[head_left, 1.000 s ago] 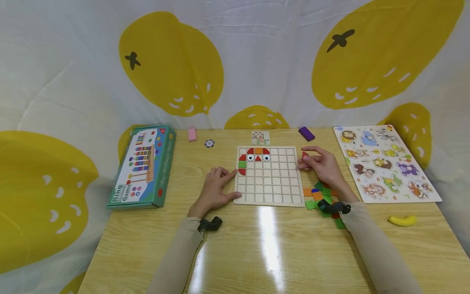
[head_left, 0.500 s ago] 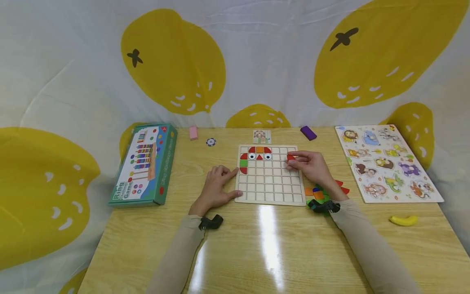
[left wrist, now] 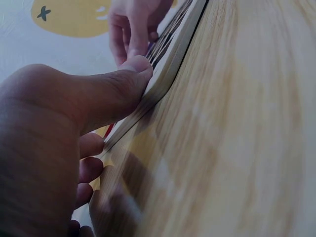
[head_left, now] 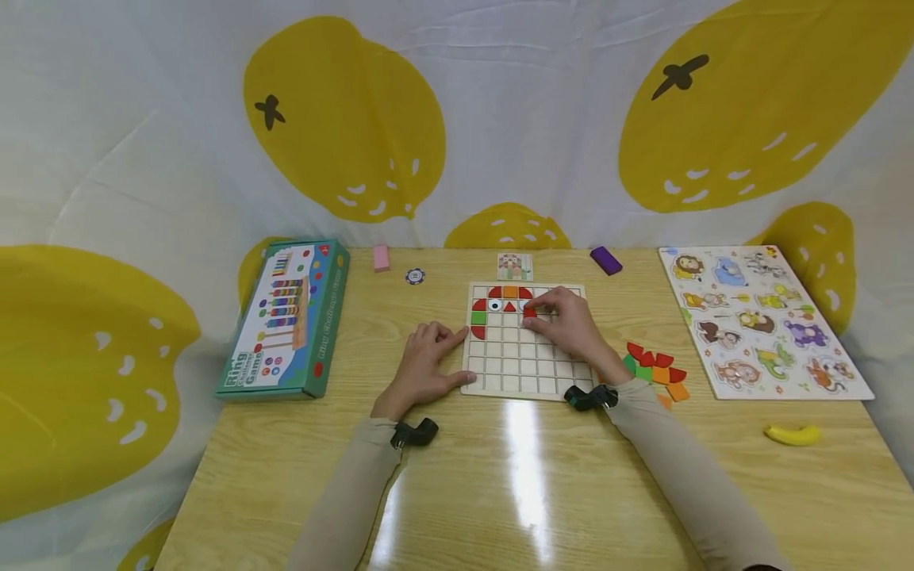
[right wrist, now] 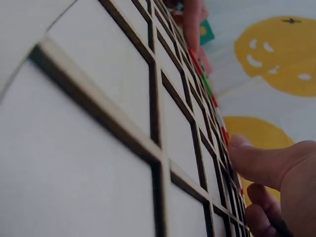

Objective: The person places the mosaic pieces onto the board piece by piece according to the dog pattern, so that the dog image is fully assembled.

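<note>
A pale wooden grid board [head_left: 520, 361] lies mid-table with red, green and orange tiles and an eye tile [head_left: 495, 305] in its upper left cells. My right hand [head_left: 569, 323] reaches over the board and pinches a red tile [head_left: 530, 312] between thumb and fingers, close over the upper middle cells. The hand covers the cells right of the small red triangle [head_left: 509, 307]. My left hand [head_left: 421, 366] rests at the board's left edge, thumb and index finger spread. In the left wrist view its thumb [left wrist: 116, 91] presses on the board's rim.
Several loose tiles [head_left: 660, 374] lie right of the board. A picture card [head_left: 515, 267] sits behind it, near a purple block [head_left: 606, 260]. A game box [head_left: 282, 321] stands left, with a poker chip [head_left: 415, 276] and pink block [head_left: 382, 258]. An animal puzzle [head_left: 760, 325] and toy banana [head_left: 793, 434] lie right.
My right hand has moved left from beside the board to over its upper middle, carrying the red tile. The loose tiles are more exposed. My left hand stays at the board's edge.
</note>
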Demonstrator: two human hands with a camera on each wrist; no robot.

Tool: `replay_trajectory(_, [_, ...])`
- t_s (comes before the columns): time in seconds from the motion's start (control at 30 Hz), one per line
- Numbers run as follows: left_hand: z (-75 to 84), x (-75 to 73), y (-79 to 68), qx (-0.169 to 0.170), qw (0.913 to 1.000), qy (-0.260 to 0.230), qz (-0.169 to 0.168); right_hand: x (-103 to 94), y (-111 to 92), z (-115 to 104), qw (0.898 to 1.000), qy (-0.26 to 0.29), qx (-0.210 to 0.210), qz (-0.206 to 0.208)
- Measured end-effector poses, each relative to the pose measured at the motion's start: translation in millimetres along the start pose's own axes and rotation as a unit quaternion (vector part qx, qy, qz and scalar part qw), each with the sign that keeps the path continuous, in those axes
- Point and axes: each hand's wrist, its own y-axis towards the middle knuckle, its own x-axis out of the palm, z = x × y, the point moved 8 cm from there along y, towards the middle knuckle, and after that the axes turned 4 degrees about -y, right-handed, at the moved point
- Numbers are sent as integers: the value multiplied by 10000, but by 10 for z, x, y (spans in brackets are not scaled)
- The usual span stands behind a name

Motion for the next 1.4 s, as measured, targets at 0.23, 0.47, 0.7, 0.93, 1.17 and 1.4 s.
replay_trajectory(0.23, [18, -9, 9, -20, 10000, -54, 14, 24, -22, -65, 9998, -53, -128, -170])
replay_trajectory(0.47, [2, 13, 1, -93, 9999, 35, -74, 21, -36, -26, 9997, -65, -10, -225])
replay_trajectory(0.7, [10, 8, 0, -61, 10000, 55, -18, -66, -51, -10, 9999, -67, -47, -144])
replay_trajectory(0.93, [12, -5, -5, -46, 10000, 21, 2, -742, -342, 252, 9963, -575, 618, -131])
replay_trajectory(1.17, [-1, -38, -35, -94, 9999, -13, 57, -1130, -865, 593, 9777, -1511, 1147, -905])
replay_trajectory(1.4, [18, 0, -9, -32, 9999, -78, 75, -1076, -1074, 744, 9801, -1215, 1172, -1049])
